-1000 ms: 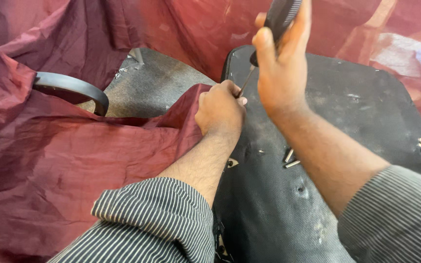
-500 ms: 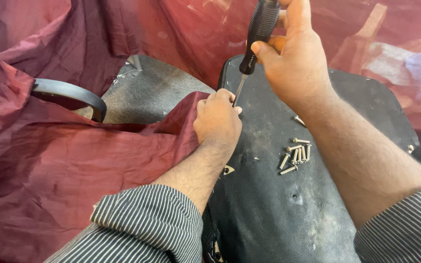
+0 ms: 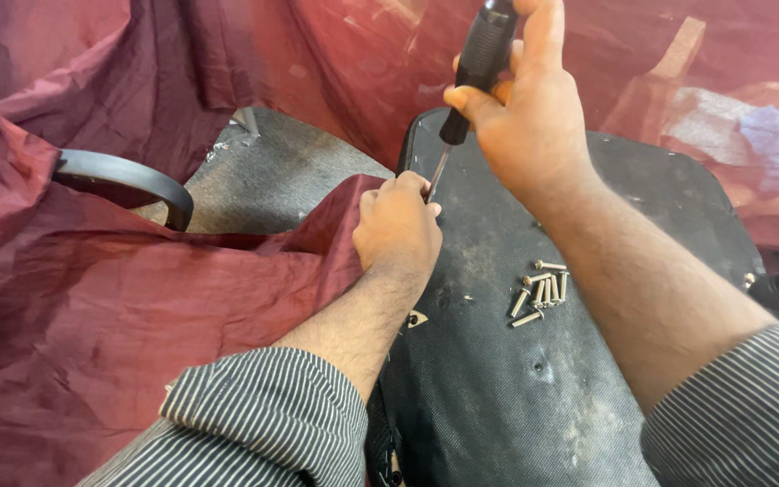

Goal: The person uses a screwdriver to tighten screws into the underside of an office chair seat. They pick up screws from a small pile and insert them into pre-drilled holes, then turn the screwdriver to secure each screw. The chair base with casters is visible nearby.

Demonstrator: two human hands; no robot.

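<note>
The right hand (image 3: 534, 126) grips a black-handled screwdriver (image 3: 478, 63) upright, its tip at the left hand (image 3: 397, 225), which is closed, pinching maroon cloth (image 3: 92, 298) against the edge of a black panel (image 3: 498, 388). Screws (image 3: 538, 293) lie loose on the panel near the right forearm; a curved black armrest (image 3: 123, 176) pokes from the cloth, left.

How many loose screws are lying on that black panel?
About 7 screws, all in one small cluster on the black panel, right of the left hand and below the right hand holding the screwdriver. They overlap; the forearm may hide more.
</note>
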